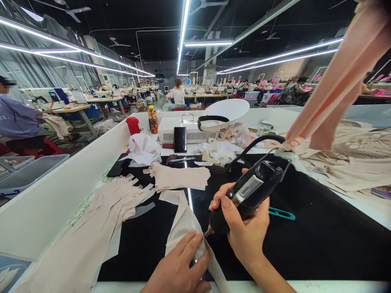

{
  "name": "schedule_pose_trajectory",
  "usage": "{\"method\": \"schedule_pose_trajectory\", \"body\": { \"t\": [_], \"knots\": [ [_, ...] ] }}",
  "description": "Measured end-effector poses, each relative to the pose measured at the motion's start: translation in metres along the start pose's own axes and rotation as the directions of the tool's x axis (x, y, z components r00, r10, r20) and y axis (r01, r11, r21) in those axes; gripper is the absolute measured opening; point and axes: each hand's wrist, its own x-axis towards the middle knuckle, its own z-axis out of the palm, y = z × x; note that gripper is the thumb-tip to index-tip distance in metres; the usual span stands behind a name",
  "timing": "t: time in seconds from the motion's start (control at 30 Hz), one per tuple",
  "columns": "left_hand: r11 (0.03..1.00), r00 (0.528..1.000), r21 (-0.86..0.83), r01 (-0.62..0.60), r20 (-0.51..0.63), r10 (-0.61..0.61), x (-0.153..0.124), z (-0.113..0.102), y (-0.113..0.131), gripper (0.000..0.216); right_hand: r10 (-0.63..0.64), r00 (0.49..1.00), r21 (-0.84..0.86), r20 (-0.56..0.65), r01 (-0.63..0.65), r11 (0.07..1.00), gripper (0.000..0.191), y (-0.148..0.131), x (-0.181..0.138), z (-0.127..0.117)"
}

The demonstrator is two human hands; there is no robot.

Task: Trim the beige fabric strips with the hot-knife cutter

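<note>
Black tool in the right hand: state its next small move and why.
Perhaps ease the black tool slightly along the edge of the beige strip: the right hand grips the tool, its tip is at that edge, and the left hand rests on the strip beside the tip.

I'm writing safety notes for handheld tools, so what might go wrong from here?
The metal tip of the black handheld tool is right beside the left hand, so a slip by the right hand might hurt its fingers.

The pale fabric under the left hand lies in folds, so it might shift or crease.

The cord arches close to the hanging pink cloth and might snag there.
</note>
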Motion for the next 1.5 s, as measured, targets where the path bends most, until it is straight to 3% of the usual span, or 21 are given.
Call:
{"method": "schedule_pose_trajectory", "body": {
  "t": [0.73, 0.9, 1.0, 1.23, 1.33, 1.5],
  "knots": [
    [0.998, 0.999, -0.067, 0.019, 0.049, -0.015, -0.001, -0.004, -0.006, 0.056, 0.016, 1.000, 0.008, -0.008, -0.016, 1.000, 0.033, 0.003, 0.002, 0.004],
    [0.991, 0.998, -0.130, 0.031, 0.058, -0.023, 0.005, -0.017, -0.005, 0.049, 0.013, 1.000, -0.004, 0.015, -0.013, 1.000, 0.035, 0.001, 0.003, 0.005],
    [0.981, 0.993, -0.170, 0.088, 0.087, -0.074, 0.007, -0.032, -0.014, 0.036, 0.011, 0.999, -0.033, 0.033, -0.010, 0.999, 0.035, 0.002, 0.006, 0.004],
    [0.957, 0.960, -0.183, 0.226, 0.207, -0.187, 0.001, -0.047, -0.042, 0.065, -0.016, 1.000, -0.110, -0.009, 0.015, 0.994, 0.036, 0.006, 0.027, -0.004],
    [0.948, 0.944, -0.140, 0.287, 0.211, -0.255, 0.007, -0.046, -0.034, 0.057, -0.004, 1.000, -0.066, -0.017, 0.003, 0.998, 0.032, -0.001, 0.029, -0.009],
    [0.876, 0.890, -0.215, 0.432, 0.261, -0.375, 0.022, -0.042, -0.010, 0.027, 0.056, 0.998, -0.022, 0.022, -0.055, 0.998, 0.029, -0.016, 0.012, -0.018]
  ]
}}
